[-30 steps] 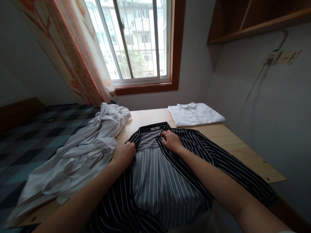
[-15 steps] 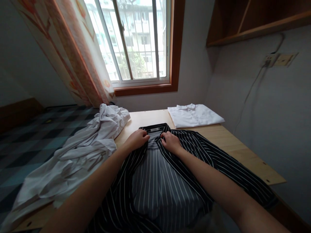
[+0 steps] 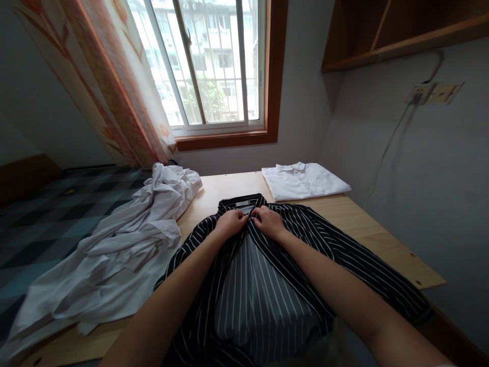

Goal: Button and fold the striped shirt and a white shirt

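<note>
A black shirt with white stripes lies face up on a wooden board, its collar toward the window and its front parted below the neck. My left hand pinches one front edge just under the collar. Close beside it, my right hand grips the opposite front edge. The two edges nearly meet between my fingertips. Through the gap below shows the greyish striped inside of the back. One sleeve stretches to the right; my left forearm partly covers the other side.
A crumpled white garment spreads along the left of the wooden board, beside a checked bed cover. A folded white shirt lies at the back right. Above right hangs a wooden shelf, near a socket with a cord.
My left hand has moved right, drawing its front edge of the striped shirt in toward the other edge. The opening has narrowed. My right hand has stayed nearly in place.
</note>
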A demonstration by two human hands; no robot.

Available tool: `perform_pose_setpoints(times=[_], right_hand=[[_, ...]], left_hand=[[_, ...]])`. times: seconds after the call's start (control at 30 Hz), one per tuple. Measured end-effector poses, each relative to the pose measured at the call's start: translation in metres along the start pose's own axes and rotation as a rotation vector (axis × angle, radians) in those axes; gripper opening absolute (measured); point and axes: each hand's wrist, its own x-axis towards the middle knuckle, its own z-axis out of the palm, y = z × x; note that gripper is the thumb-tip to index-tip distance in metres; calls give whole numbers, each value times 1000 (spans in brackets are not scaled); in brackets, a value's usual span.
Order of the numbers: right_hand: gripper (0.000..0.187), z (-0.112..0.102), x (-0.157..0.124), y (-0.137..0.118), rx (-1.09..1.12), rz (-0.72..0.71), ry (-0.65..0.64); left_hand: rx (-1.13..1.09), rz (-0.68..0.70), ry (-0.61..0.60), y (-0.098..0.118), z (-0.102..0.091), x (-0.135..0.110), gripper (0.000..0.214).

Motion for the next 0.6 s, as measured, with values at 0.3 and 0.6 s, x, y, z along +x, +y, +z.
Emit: perform_pose_setpoints(times=[0.3,0.6], right_hand=[[22,-2,0,2,25,2,21],[23,-10,6,3,101,21,-31]], left_hand=[[264,312,298,-24,-8,-3,28],[230,508,79,-58,-30,4,45]])
